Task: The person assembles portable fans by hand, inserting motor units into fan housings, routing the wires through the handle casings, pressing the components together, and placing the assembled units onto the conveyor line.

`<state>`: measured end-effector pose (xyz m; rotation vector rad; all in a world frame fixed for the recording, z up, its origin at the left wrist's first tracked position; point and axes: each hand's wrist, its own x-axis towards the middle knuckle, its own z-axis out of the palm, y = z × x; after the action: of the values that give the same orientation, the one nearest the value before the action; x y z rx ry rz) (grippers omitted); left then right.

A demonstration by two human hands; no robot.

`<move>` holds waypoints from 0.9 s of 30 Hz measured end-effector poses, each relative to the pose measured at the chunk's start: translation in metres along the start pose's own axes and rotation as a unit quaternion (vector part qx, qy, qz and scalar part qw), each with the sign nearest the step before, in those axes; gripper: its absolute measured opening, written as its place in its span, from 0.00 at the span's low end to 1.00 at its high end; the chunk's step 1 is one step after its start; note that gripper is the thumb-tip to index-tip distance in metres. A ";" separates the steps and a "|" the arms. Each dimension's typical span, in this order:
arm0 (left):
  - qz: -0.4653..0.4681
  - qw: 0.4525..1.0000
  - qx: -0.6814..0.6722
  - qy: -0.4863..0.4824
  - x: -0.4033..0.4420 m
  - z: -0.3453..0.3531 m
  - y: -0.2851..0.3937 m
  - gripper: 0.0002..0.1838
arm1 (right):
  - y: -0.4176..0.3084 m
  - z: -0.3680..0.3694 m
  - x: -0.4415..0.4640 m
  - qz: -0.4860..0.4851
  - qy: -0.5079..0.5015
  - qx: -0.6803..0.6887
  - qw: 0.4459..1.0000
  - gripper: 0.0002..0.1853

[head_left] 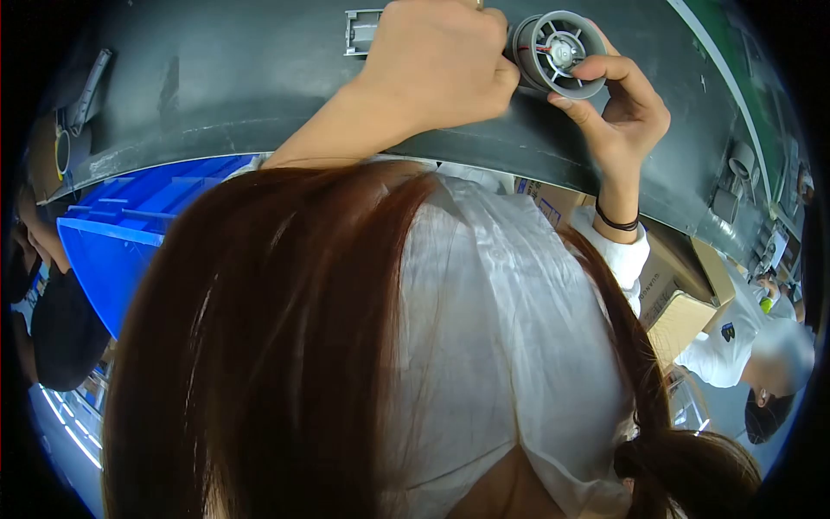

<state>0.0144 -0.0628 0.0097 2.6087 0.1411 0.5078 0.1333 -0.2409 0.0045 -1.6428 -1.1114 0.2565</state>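
My left hand [445, 65] is closed in a fist at the top centre, over the dark table [259, 78]. What it may hold is hidden by its fingers. Just left of it lies a small grey rectangular frame part [363, 33], partly covered by the hand. My right hand [627, 108] grips a round grey fan housing [561, 55] by its rim, thumb below and fingers at its right side and inside the opening. Spokes and a hub with a bit of red wire show inside the ring. The housing sits right beside my left fist.
A blue crate [108, 251] is below the table edge at left, cardboard boxes [670, 277] at right. Grey cylindrical parts [741, 160] lie on the right of the table, a roll [65, 151] at far left. Another person [735, 337] is at right, one more at left.
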 end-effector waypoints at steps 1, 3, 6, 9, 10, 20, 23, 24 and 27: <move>-0.005 1.000 -0.015 -0.017 0.001 -0.001 0.000 0.10 | 0.001 -0.003 -0.001 0.008 -0.001 0.003 1.000 0.16; -0.010 0.998 -0.045 -0.038 0.005 -0.007 -0.001 0.09 | 0.005 -0.006 -0.003 0.022 -0.001 0.006 1.000 0.16; -0.005 0.996 -0.057 -0.067 0.009 -0.016 0.003 0.07 | 0.010 -0.012 -0.003 0.023 -0.004 0.027 0.999 0.16; 0.013 0.994 -0.032 -0.101 0.004 -0.016 0.002 0.08 | 0.001 -0.005 0.008 -0.005 0.019 0.075 0.997 0.15; 0.018 0.994 -0.039 -0.096 0.003 -0.015 0.002 0.09 | 0.003 -0.007 0.007 -0.002 0.015 0.064 0.998 0.16; -0.017 0.986 -0.112 -0.119 0.000 -0.019 -0.004 0.08 | -0.007 0.001 0.005 0.001 0.022 0.045 0.999 0.15; -0.026 0.987 -0.108 -0.116 -0.001 -0.018 -0.004 0.08 | -0.001 -0.001 0.006 -0.036 0.009 0.034 0.999 0.16; -0.030 0.987 -0.108 -0.114 0.000 -0.017 -0.004 0.08 | 0.000 -0.002 0.006 -0.037 0.005 0.037 0.999 0.16; -0.040 0.983 -0.136 -0.113 -0.002 -0.019 -0.004 0.07 | -0.007 -0.001 0.003 0.003 -0.022 0.073 0.997 0.15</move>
<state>0.0057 -0.0517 0.0226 2.3601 0.0934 0.1844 0.1324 -0.2394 0.0121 -1.5186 -1.0939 0.3701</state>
